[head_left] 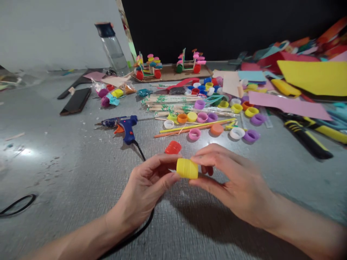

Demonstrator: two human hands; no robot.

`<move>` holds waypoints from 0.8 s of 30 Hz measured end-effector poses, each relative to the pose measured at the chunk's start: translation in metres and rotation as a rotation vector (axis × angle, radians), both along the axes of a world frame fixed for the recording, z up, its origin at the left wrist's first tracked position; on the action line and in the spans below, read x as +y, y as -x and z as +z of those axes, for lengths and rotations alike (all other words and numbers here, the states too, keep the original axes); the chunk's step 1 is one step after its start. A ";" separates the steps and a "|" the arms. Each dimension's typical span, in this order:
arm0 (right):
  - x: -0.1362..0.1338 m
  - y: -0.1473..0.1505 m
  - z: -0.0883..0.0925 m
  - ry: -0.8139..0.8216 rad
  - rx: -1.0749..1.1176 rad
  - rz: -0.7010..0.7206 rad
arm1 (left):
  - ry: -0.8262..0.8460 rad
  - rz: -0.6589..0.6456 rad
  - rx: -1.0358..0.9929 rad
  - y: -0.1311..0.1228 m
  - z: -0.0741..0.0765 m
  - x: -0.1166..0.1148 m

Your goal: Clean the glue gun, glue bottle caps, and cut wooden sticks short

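Between my two hands, a little above the grey table, is a pair of yellow bottle caps set face to face like a small barrel. My left hand pinches the left end with thumb and forefinger. On the other end, my right hand grips with its thumb below and fingers above. Just behind my hands lies a similar red bottle-cap piece. Left of that rests a blue glue gun with an orange trigger, its black cord running under my left wrist.
Loose bottle caps, wrapped wooden sticks and drinking straws spread behind my hands. Pliers and coloured paper lie right. A water bottle, a black phone-like case and two small wheeled models stand or lie farther back.
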State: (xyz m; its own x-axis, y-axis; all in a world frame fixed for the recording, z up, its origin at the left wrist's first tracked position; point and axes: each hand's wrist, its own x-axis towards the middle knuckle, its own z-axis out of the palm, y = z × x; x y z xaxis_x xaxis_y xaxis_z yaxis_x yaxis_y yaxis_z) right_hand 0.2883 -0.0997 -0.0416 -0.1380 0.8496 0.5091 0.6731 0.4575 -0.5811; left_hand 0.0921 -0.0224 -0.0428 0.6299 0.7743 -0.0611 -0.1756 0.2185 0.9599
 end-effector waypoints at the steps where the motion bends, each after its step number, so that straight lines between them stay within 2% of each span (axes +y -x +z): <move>1: 0.001 0.000 0.000 0.006 0.001 -0.005 | -0.004 0.011 0.009 0.000 0.000 0.000; 7: 0.003 0.000 -0.001 0.068 0.052 -0.005 | -0.042 0.050 0.040 -0.003 -0.003 0.004; 15: 0.009 -0.003 0.001 0.163 0.153 -0.037 | -0.061 0.016 0.003 -0.003 -0.008 0.003; 24: 0.012 -0.003 0.003 0.292 0.214 -0.060 | -0.099 0.089 0.006 -0.005 -0.010 0.004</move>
